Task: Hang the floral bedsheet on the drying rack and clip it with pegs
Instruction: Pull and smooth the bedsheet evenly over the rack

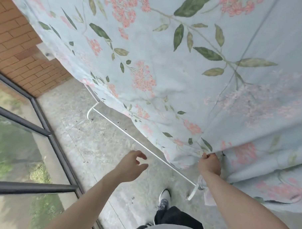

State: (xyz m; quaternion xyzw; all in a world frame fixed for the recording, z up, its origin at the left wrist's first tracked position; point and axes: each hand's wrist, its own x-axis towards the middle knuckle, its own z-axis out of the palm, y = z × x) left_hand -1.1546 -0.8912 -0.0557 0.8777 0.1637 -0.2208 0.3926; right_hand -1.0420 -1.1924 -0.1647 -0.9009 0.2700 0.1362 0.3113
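Pale blue cotton printed with pink blossom and green leaves fills most of your view: the floral bedsheet (166, 66) is draped over the drying rack (142, 145), hanging down from the far side toward you and covering the right half of the scene. Your right hand (209, 163) pinches the sheet's lower edge between thumb and curled fingers, bunching the fabric into a small gather where you hold it. Your left hand (133, 165) hangs in the air to the left of that, fingers loosely spread and holding nothing, just above the rack's thin white bottom rail, which runs diagonally from the far left to near your right forearm. Below, the concrete floor (97, 146) shows grey and speckled, with your shoe (164, 198) planted near the rack's near foot. A brick wall (20, 44) stands at the far left, and a dark-framed glass railing (47, 132) runs along the left edge.
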